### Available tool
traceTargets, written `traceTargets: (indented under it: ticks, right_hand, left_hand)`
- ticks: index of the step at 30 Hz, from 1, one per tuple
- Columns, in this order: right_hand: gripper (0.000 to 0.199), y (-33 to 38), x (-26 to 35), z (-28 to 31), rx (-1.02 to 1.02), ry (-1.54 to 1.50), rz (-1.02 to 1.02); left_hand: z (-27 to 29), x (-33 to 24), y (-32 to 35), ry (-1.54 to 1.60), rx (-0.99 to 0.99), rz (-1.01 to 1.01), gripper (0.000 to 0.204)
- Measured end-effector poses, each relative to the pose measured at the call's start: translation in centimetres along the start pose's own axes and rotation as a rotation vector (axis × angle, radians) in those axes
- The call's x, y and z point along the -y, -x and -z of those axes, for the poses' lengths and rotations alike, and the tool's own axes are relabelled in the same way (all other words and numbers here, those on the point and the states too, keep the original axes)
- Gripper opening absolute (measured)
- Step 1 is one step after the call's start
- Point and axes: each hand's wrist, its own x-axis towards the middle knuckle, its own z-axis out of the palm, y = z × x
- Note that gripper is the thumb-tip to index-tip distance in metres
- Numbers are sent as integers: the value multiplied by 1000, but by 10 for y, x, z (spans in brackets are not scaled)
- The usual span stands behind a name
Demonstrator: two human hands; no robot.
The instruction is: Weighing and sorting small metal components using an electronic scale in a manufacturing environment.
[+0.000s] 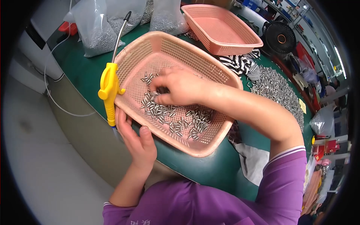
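Observation:
A pink perforated plastic basket [165,39] stands on the green table in front of me. Small silvery metal pins [159,112] lie scattered over its bottom, mostly in the near half. My right hand [179,87] reaches into the basket from the right, its fingers curled and thumb drawn in toward them over the pins; what lies between the fingertips is too small and blurred to make out. Fingers stretched, my left hand [135,140] rests against the outer near-left wall of the basket. A yellow air blow gun [109,92] with a bent metal nozzle hangs on the left rim.
Clear plastic bags [99,35] of small metal parts stand at the far left. Another pink basket [221,32] sits behind. A large pile of metal pins [275,90] covers the table at right, beside striped cloth [240,65]. A grey cloth [255,161] lies near my right elbow.

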Motion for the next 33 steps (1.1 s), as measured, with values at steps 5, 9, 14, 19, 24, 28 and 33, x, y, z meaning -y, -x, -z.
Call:
traceTargets:
  ticks: [5, 9, 14, 19, 24, 28, 33]
  right_hand:
    - [23, 45, 29, 14, 236, -97, 32]
    - [15, 57, 24, 47, 480, -353, -11]
    - [34, 33, -15, 38, -83, 254, -65]
    - [25, 44, -19, 20, 28, 231, -81]
    - [20, 79, 13, 30, 305, 50, -79]
    - [25, 69, 30, 56, 658, -294, -142]
    - [30, 9, 26, 22, 68, 28, -83]
  left_hand:
    - [3, 1, 2, 24, -17, 1, 66]
    - [4, 0, 3, 16, -26, -8, 65]
    - [-3, -3, 0, 5, -15, 1, 63]
    - [-2, -6, 2, -84, -25, -26, 60]
    - [2, -7, 2, -102, -25, -37, 58]
    - [1, -5, 1, -69, -36, -39, 56]
    - [-2, -13, -2, -135, -68, -60, 50]
